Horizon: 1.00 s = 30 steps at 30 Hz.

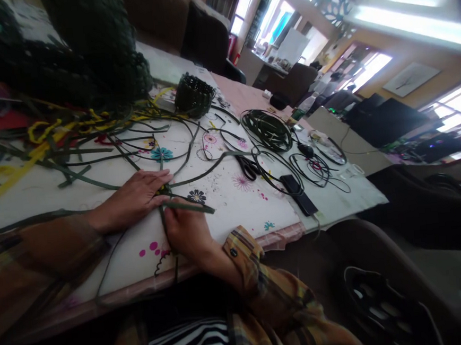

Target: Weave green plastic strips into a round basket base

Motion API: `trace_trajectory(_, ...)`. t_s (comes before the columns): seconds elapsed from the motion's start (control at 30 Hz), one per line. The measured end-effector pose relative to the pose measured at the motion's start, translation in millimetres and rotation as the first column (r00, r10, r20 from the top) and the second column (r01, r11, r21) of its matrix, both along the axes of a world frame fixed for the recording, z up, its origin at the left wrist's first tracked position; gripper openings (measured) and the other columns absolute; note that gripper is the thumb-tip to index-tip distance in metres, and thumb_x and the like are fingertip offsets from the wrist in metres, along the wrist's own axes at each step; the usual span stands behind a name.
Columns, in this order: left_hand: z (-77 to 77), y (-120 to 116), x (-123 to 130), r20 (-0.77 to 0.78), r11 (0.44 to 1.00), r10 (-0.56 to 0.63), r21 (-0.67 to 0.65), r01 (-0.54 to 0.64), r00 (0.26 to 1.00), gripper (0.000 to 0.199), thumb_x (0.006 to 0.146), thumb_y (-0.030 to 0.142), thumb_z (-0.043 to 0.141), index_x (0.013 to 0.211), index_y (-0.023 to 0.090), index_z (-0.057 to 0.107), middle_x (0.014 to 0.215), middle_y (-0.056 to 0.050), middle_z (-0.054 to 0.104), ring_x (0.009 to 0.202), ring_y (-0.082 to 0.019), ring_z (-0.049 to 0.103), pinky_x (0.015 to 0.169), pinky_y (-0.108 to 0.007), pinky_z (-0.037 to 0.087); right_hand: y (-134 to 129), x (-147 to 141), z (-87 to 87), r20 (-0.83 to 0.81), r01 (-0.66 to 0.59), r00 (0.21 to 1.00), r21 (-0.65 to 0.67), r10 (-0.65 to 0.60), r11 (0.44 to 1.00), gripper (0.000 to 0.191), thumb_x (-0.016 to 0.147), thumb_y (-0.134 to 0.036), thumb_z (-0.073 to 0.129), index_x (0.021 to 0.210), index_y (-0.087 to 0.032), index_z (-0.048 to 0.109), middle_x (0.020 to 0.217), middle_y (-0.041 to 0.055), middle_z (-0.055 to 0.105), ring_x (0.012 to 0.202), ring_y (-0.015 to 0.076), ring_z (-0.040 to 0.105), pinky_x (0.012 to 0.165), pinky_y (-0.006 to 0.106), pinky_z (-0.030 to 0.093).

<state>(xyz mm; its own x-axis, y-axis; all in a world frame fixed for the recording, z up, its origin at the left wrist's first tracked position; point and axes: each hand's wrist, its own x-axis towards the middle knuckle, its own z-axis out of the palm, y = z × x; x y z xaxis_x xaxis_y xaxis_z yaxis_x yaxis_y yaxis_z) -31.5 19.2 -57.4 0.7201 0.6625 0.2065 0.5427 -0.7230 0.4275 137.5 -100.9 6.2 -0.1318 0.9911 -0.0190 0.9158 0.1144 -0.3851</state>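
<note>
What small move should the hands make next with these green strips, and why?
Probably draw the green strip snug with the right hand: its end juts loose over that hand, while the left hand lies at the crossing of the strips and could steady it.

Scissors [245, 164] are placed on the counter [273, 214] between strips [195, 206], left, and a device [298, 195], right; behind, a basket [193, 95] and coil [268, 132] are set.
</note>
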Motion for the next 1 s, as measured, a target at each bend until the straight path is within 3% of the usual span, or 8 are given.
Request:
trace_trajectory(0.13,-1.1,-10,3,0.012,0.998,0.055,0.021,-0.055,0.998,0.066,0.111,0.058,0.038,0.164,0.023,0.054,0.174,-0.014,0.051,0.16,-0.033,0.046,0.138,-0.052,0.023,-5,-4,11.1,0.05,0.054,0.997,-0.066,-0.05,0.996,0.018,0.104,-0.018,0.053,0.1,-0.017,0.07,0.092,0.0107,0.077,0.083,0.0229,0.072,0.07,0.03,0.05)
trace_trajectory(0.33,5.2,-13,6,-0.029,0.996,0.092,-0.018,-0.092,0.995,0.065,0.109,0.053,0.038,0.164,0.021,0.053,0.174,-0.015,0.05,0.161,-0.033,0.045,0.138,-0.055,0.022,-24,-23,10.0,0.229,-0.063,0.968,-0.171,0.102,0.983,0.023,0.099,-0.015,0.06,0.12,-0.011,0.068,0.103,0.0161,0.08,0.088,0.0238,0.079,0.067,0.029,0.056)
trace_trajectory(0.5,-6.6,12,-8,-0.069,0.997,-0.052,-0.064,0.048,0.996,0.074,0.104,0.053,0.044,0.17,0.02,0.045,0.18,-0.013,0.042,0.163,-0.034,0.041,0.137,-0.052,0.025,-33,-26,3.4,0.335,-0.155,0.926,-0.093,0.177,0.984,0.036,0.106,-0.01,0.047,0.138,-0.002,0.061,0.1,0.0191,0.08,0.086,0.0236,0.082,0.064,0.028,0.058)
trace_trajectory(0.6,-6.7,25,-22,-0.086,0.981,-0.158,-0.13,0.146,0.984,0.088,0.1,0.06,0.048,0.175,0.017,0.036,0.184,-0.015,0.031,0.168,-0.037,0.031,0.138,-0.05,0.023,-34,-23,0.9,0.331,-0.188,0.921,-0.086,0.206,0.978,0.035,0.105,-0.01,0.049,0.137,-0.003,0.063,0.099,0.0187,0.08,0.084,0.0238,0.081,0.062,0.028,0.058)
trace_trajectory(0.7,3.2,27,-30,-0.086,0.955,-0.242,-0.197,0.222,0.966,0.088,0.104,0.065,0.046,0.178,0.019,0.032,0.186,-0.014,0.027,0.17,-0.036,0.027,0.138,-0.048,0.024,-34,-21,-1.4,0.325,-0.187,0.924,-0.071,0.2,0.98,0.03,0.103,-0.01,0.053,0.13,-0.008,0.066,0.102,0.0182,0.08,0.084,0.0231,0.08,0.061,0.027,0.057)
trace_trajectory(0.83,9.7,19,-27,-0.111,0.97,-0.215,-0.139,0.199,0.97,0.089,0.103,0.064,0.052,0.177,0.017,0.034,0.184,-0.016,0.031,0.167,-0.037,0.033,0.138,-0.049,0.025,-36,-23,-0.8,0.323,-0.157,0.931,-0.062,0.168,0.986,0.034,0.102,-0.01,0.053,0.135,-0.006,0.063,0.1,0.0171,0.08,0.082,0.0233,0.08,0.063,0.028,0.057)
trace_trajectory(1.0,-0.4,18,-21,-0.149,0.983,-0.178,-0.076,0.169,0.973,0.084,0.103,0.053,0.057,0.177,0.023,0.032,0.184,-0.014,0.032,0.166,-0.036,0.035,0.137,-0.05,0.025,-31,-38,8.5,0.231,-0.07,0.968,-0.111,0.094,0.991,0.032,0.1,-0.015,0.057,0.13,-0.009,0.065,0.096,0.015,0.08,0.081,0.0243,0.08,0.063,0.029,0.056)
